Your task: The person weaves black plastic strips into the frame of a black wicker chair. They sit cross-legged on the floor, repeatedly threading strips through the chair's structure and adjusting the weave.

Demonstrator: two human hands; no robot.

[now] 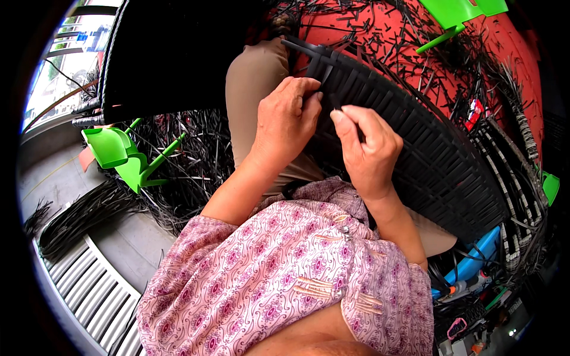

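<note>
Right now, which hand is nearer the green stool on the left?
Left. The left hand rests on the woven panel, closer to that green stool; the right hand is farther right, pinching a strip.

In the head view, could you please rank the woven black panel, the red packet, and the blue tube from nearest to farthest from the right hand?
From the right hand:
1. Woven black panel, touching the fingers, across the lap.
2. Red packet, up and to the right, among black strip scraps.
3. Blue tube, lower right, beyond the panel's edge.

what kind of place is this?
Likely a small wicker-weaving workshop: both hands work on a black woven panel, cut black strip offcuts litter the floor, and bundled strips lie nearby.
</note>
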